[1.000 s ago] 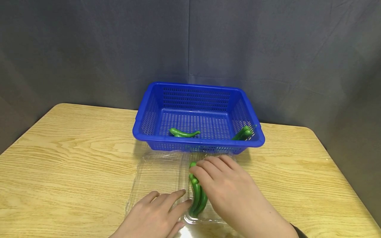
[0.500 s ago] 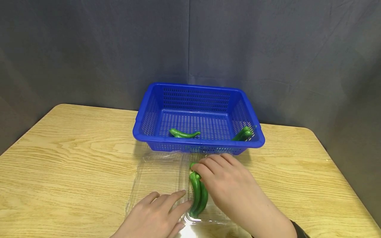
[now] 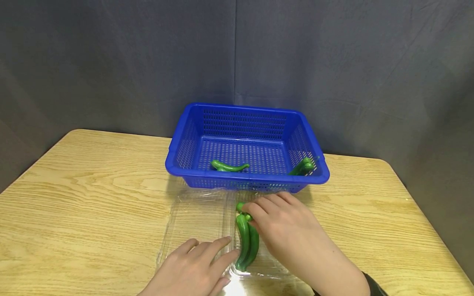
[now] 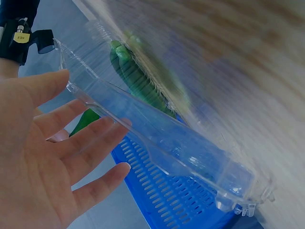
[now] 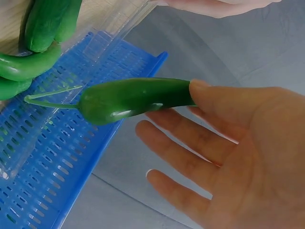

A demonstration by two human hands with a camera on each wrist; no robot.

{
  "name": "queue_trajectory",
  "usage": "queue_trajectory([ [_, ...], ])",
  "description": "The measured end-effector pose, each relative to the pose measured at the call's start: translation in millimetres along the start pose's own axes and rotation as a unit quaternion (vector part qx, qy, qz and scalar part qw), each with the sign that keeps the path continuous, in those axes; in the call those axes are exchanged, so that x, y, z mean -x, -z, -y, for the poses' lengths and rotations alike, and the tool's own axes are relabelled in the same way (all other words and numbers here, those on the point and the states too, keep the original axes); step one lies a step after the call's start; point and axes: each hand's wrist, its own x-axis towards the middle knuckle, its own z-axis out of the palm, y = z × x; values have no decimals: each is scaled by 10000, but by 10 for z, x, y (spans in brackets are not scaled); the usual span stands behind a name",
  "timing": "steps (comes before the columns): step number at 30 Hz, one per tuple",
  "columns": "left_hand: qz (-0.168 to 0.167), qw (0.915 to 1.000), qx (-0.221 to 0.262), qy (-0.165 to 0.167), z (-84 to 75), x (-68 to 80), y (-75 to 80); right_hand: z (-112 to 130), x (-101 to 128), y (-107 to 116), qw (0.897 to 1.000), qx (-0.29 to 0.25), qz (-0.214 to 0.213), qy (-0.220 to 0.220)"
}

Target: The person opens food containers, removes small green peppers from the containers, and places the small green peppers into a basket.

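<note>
A clear plastic clamshell box [image 3: 201, 213] lies unfolded on the table, its two halves side by side. Several green chili peppers [image 3: 243, 236] lie lengthwise along the inner side of the right half. My right hand [image 3: 289, 230] reaches over that half; in the right wrist view its thumb and fingers pinch the narrow end of a green chili pepper [image 5: 133, 98] with a thin bent stem. The back of the hand mostly hides this pepper in the head view. My left hand [image 3: 192, 267] rests with extended fingers by the box's near middle, fingertips touching its plastic edge.
A blue plastic basket [image 3: 244, 176] with slotted walls stands just behind the box. Inside lie a curved green pepper [image 3: 229, 166] near the front wall and more peppers [image 3: 304, 165] in the right corner. A grey curtain [image 3: 237, 53] hangs behind the wooden table [image 3: 92, 197].
My right hand shifts slightly right, away from the centre fold, and more of the peppers beneath it shows. My left hand and the basket stay in place.
</note>
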Motion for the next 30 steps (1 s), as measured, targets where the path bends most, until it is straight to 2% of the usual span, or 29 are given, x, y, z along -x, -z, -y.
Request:
queue_trajectory([
  [16, 87, 9999, -78, -51, 11, -4, 10, -12, 32, -18, 9996, 99, 241, -113],
  [30, 3, 9999, -122, -84, 12, -4, 7, -5, 39, -22, 9991, 125, 363, -206],
])
